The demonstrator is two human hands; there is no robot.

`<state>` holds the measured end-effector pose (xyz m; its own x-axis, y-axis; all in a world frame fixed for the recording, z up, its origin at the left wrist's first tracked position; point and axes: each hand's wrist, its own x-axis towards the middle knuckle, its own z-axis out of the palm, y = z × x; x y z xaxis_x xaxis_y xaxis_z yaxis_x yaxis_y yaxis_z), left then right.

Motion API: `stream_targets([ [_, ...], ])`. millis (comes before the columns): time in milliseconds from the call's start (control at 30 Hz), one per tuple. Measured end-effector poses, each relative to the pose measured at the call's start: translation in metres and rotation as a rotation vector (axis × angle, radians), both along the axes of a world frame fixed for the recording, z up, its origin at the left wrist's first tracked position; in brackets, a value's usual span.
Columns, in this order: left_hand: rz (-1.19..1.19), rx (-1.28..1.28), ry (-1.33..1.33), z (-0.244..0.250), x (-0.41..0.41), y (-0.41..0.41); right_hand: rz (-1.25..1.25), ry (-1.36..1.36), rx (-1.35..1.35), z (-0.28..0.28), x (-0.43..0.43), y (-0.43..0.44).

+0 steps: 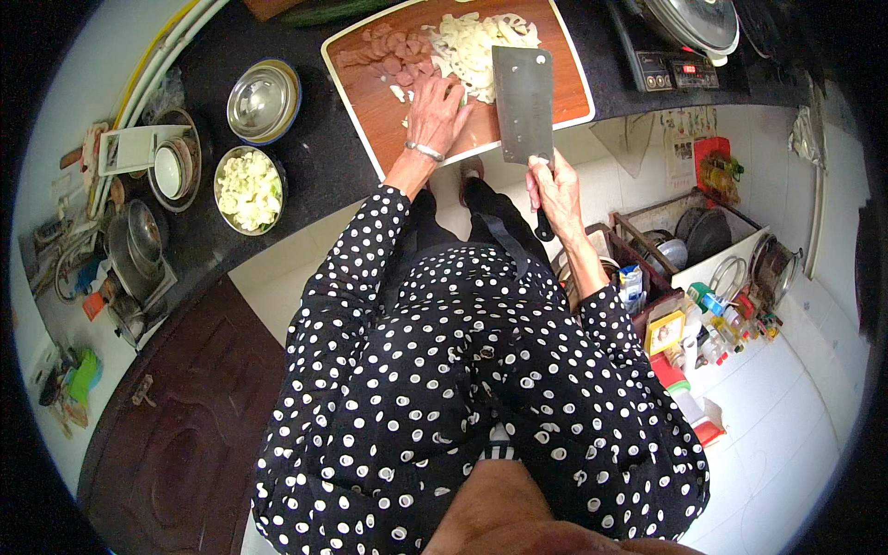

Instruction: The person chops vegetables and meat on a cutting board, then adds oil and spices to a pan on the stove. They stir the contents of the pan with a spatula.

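Observation:
My right hand (557, 187) grips the black handle of a cleaver (525, 104). The cleaver's broad steel blade points away from me over the right part of a brown cutting board (572, 90) with a white rim. On the board's near half rests my left hand (436, 114), a bracelet at its wrist. A bit of something green shows by its fingers; what lies beneath them is hidden. Sliced pinkish sausage (392, 48) is spread just beyond that hand. To the right of the slices is a heap of pale sliced lotus root (479, 48), partly behind the blade.
Left of the board stand a bowl of cauliflower florets (248, 189) and a metal bowl (260, 102). Stacked small bowls (170, 170) sit farther left. An induction cooker (676, 73) with a lidded pot (694, 28) is at the right. Bottles (721, 336) crowd the lower right.

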<state>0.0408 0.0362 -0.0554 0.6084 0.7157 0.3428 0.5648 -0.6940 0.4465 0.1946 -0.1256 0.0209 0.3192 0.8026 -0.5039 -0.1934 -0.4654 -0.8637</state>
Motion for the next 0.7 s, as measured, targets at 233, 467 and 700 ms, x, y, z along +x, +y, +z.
stream_targets([
  [233,0.023,-0.032,0.029,-0.01,-0.014,-0.013,0.032,-0.036,-0.013,-0.002,0.001,0.0],
  [467,0.089,-0.042,-0.043,0.006,-0.041,-0.023,0.095,-0.071,-0.035,-0.005,-0.001,0.003],
  [700,0.21,-0.075,-0.113,0.009,-0.058,0.011,0.069,-0.375,-0.002,0.001,0.018,0.007],
])
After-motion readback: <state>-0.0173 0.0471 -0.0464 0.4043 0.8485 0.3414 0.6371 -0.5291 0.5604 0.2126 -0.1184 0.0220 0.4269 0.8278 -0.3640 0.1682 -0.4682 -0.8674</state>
